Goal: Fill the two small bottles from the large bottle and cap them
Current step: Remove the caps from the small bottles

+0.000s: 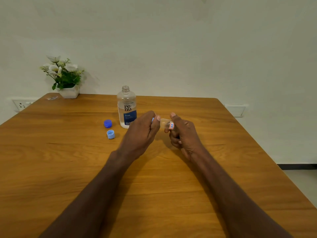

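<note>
Right hand [181, 133] grips a small clear bottle [165, 122] lying sideways above the table [223, 169]; left hand [140, 133] pinches a light-blue cap [153, 119] at its mouth. The large bottle [126, 107] stands uncapped just behind — two caps, dark blue [107, 123] and pale blue [110, 134], lie to its left. Near and right table edges lie well apart from the hands.

Both bare forearms reach forward from the lower edge and converge toward the middle. The left hand [140, 133] shows its back to the camera, fingers curled forward, fingertips pinching something small and blue. The right hand [182, 133] faces it, just beside it, thumb raised upward and fingers curled around a small clear object with a label. Both wrists are held straight.
</note>
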Demonstrator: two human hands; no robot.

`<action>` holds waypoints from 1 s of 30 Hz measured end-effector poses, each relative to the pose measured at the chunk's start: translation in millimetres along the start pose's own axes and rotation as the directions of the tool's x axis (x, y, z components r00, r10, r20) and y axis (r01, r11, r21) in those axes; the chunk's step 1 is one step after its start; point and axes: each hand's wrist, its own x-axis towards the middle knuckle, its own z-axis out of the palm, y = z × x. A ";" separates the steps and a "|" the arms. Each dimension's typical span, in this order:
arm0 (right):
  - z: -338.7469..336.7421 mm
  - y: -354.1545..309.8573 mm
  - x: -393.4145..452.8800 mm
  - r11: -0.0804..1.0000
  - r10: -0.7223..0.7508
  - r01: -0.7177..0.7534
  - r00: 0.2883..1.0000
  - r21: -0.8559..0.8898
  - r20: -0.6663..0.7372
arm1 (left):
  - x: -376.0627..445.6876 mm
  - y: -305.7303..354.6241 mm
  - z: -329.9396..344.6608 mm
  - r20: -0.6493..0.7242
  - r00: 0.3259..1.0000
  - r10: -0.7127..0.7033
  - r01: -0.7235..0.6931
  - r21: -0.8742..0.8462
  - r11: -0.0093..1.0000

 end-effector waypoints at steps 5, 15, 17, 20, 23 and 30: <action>-2.3 -0.9 -0.5 0.998 -0.067 0.067 0.998 -0.016 0.005 | -0.8 8.6 6.1 -0.028 0.997 -0.068 0.064 -0.113 0.991; -7.5 -2.7 -0.7 0.949 -0.272 0.269 0.962 -0.164 0.001 | 0.0 13.2 3.9 -0.075 0.972 -0.221 0.176 -0.387 0.905; -10.3 -4.3 0.0 0.962 -0.247 0.243 0.969 -0.124 -0.019 | 2.6 13.2 3.7 -0.103 0.960 -0.259 0.181 -0.477 0.860; -11.2 -5.3 0.1 0.977 -0.200 0.198 0.980 -0.073 -0.020 | 7.0 11.3 3.8 -0.108 0.945 -0.308 0.185 -0.601 0.778; -10.4 -4.8 1.5 0.988 -0.151 0.151 0.988 0.019 0.024 | 8.3 6.1 3.9 -0.093 0.931 -0.354 0.202 -0.677 0.708; -9.6 -3.3 1.3 0.991 -0.116 0.111 0.991 0.080 0.061 | 8.4 3.6 3.1 -0.079 0.923 -0.378 0.222 -0.691 0.688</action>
